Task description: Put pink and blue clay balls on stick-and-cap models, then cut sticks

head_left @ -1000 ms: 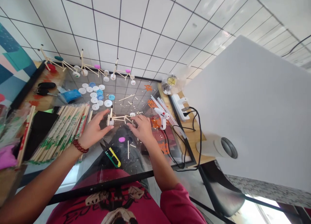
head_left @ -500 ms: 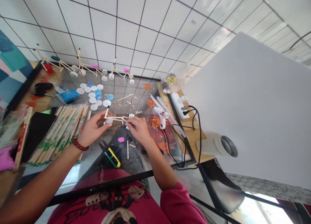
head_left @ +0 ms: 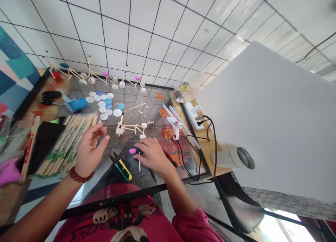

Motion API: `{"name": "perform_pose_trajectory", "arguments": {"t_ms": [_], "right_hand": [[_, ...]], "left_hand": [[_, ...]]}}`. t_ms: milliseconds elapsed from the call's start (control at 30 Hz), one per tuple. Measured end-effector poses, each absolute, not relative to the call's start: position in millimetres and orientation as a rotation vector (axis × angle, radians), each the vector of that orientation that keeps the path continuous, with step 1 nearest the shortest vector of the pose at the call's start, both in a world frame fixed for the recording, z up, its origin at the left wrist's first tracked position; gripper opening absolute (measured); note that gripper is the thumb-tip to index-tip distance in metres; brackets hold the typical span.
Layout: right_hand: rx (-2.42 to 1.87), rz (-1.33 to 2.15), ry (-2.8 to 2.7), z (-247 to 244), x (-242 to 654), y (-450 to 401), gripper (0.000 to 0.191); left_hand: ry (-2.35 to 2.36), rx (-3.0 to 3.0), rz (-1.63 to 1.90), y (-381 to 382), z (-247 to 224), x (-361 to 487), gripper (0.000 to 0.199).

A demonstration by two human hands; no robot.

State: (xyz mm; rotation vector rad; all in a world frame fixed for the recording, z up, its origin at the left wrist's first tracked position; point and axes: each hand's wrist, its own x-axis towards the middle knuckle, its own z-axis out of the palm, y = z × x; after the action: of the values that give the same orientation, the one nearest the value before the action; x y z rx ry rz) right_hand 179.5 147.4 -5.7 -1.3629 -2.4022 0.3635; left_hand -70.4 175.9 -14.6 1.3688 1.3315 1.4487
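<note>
A small stick tricycle model (head_left: 131, 127) with white cap wheels stands on the glass table, touched by neither hand. My left hand (head_left: 91, 149), with a red bead bracelet at the wrist, is raised left of the model, thumb and fingers apart and nothing between them. My right hand (head_left: 151, 152) hovers below the model with parted fingers, holding nothing. Beside its fingertips lie a pink oval piece (head_left: 132, 151) and a short stick (head_left: 139, 165). Green-and-yellow snips (head_left: 122, 167) lie between the hands.
Three similar models (head_left: 131, 78) line the back edge. White and blue caps (head_left: 103, 103) lie before them. Bundled sticks (head_left: 69, 142) are at left. A white glue gun (head_left: 174, 126), a power strip (head_left: 193, 115) and black cables are at right.
Both hands have let go of the stick model, which now stands on the table. My left hand has moved left and down, and my right hand has moved down towards the pink piece.
</note>
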Motion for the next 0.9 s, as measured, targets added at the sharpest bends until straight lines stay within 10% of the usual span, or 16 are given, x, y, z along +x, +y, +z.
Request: {"name": "perform_pose_trajectory", "arguments": {"t_ms": [233,900], "right_hand": [[-1.293,0.333,-2.287,-3,163,142,0.013],[-0.838,0.761,-1.884,2,144,146,0.018]], "left_hand": [[1.233,1.721,1.18,147,-10,-63,0.026],[0.705,0.38,0.814,138,-11,-51,0.024]]}}
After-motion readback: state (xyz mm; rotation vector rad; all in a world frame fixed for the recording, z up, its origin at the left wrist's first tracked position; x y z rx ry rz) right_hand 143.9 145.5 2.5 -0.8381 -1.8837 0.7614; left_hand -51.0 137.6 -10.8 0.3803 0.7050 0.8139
